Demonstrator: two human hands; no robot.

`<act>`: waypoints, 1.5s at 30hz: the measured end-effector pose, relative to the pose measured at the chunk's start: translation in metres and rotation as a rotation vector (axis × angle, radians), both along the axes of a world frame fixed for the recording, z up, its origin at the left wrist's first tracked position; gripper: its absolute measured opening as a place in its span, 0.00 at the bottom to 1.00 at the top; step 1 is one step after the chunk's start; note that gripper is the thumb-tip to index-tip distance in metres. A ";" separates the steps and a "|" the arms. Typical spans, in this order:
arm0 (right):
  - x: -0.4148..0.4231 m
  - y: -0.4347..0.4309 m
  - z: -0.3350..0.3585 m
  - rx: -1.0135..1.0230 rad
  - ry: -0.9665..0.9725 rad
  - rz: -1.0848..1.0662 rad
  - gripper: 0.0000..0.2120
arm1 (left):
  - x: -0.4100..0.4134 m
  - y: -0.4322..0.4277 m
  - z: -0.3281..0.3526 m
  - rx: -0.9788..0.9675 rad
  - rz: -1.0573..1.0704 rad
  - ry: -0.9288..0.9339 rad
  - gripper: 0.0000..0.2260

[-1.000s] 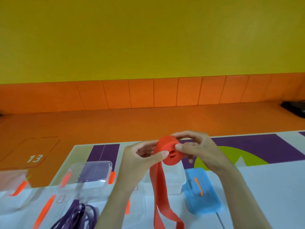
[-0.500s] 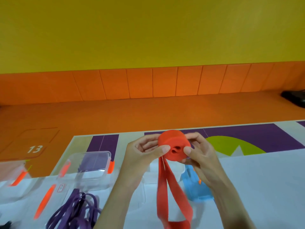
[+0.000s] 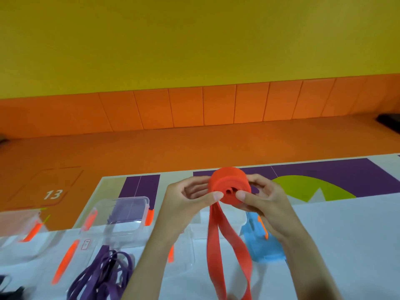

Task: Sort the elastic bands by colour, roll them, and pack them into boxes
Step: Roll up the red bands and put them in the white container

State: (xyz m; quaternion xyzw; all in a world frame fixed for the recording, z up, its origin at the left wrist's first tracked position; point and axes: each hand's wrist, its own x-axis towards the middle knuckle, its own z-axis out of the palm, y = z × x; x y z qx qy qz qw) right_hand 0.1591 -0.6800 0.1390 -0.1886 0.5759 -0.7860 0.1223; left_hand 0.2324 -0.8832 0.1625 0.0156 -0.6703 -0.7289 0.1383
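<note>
**Red band half rolled above the bench**

A yellow wall [image 3: 194, 40] fills the upper view, with orange panels [image 3: 186, 107] and an orange floor [image 3: 151, 148] below it. The white bench [image 3: 346, 234], patterned purple and green, spans the bottom.

From the centre, a clear box [image 3: 127, 210] sits at 8 o'clock, the purple elastic bands [image 3: 104, 276] lie at 7, and a blue box [image 3: 262, 245] stands at 5.

The left hand [image 3: 186, 204] and right hand [image 3: 268, 204] pinch the red elastic band roll [image 3: 227, 185] at 6 o'clock, held above the bench.

A second ago its tail hung as one strip; now two strands spread apart.
</note>
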 end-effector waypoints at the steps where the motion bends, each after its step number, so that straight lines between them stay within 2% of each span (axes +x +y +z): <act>1: 0.003 -0.006 -0.003 -0.019 -0.011 -0.012 0.29 | -0.001 0.001 -0.002 0.051 0.007 -0.005 0.20; 3: 0.011 -0.019 -0.012 -0.112 -0.066 -0.001 0.26 | -0.005 0.005 -0.001 0.143 0.023 -0.015 0.20; 5: 0.016 -0.027 -0.018 -0.170 -0.117 0.028 0.20 | -0.010 0.006 0.000 0.154 0.037 -0.006 0.19; 7: 0.012 -0.024 -0.016 -0.037 -0.067 0.038 0.18 | -0.010 0.002 0.001 0.104 0.067 0.001 0.18; 9: 0.003 -0.013 -0.008 0.154 0.049 0.047 0.21 | -0.007 -0.005 0.000 0.027 0.082 -0.005 0.19; 12: -0.007 -0.002 0.000 0.225 0.073 0.053 0.25 | -0.004 -0.008 -0.001 -0.018 0.041 -0.027 0.19; 16: -0.009 -0.005 -0.004 0.130 0.026 -0.021 0.26 | -0.004 -0.007 -0.002 0.037 -0.021 -0.059 0.19; 19: -0.006 -0.012 -0.006 0.047 -0.052 -0.076 0.26 | -0.003 -0.007 -0.008 0.075 0.008 -0.035 0.21; 22: -0.002 -0.022 -0.004 -0.052 -0.128 -0.063 0.24 | -0.001 -0.005 -0.016 0.103 0.073 -0.033 0.23; 25: 0.002 -0.028 -0.002 -0.086 -0.153 -0.006 0.23 | 0.000 -0.002 -0.016 0.157 0.081 -0.001 0.20; 27: 0.002 -0.027 -0.002 -0.032 -0.142 0.080 0.21 | 0.002 -0.002 -0.014 0.146 0.085 0.026 0.18; 29: 0.000 -0.019 -0.002 0.129 -0.076 0.144 0.20 | 0.005 -0.005 -0.014 0.070 0.109 0.031 0.16; 32: -0.003 -0.007 -0.001 0.271 -0.026 0.207 0.23 | 0.010 -0.007 -0.016 -0.025 0.107 0.005 0.16; 35: -0.003 -0.001 0.002 0.236 -0.026 0.180 0.25 | 0.011 -0.008 -0.015 -0.052 0.052 -0.006 0.17; 39: -0.002 -0.005 -0.004 0.128 -0.043 0.025 0.23 | 0.008 -0.007 -0.012 0.025 -0.029 -0.036 0.19; 45: 0.014 -0.026 -0.011 -0.055 -0.128 -0.055 0.18 | 0.006 -0.004 -0.021 0.063 0.087 0.027 0.20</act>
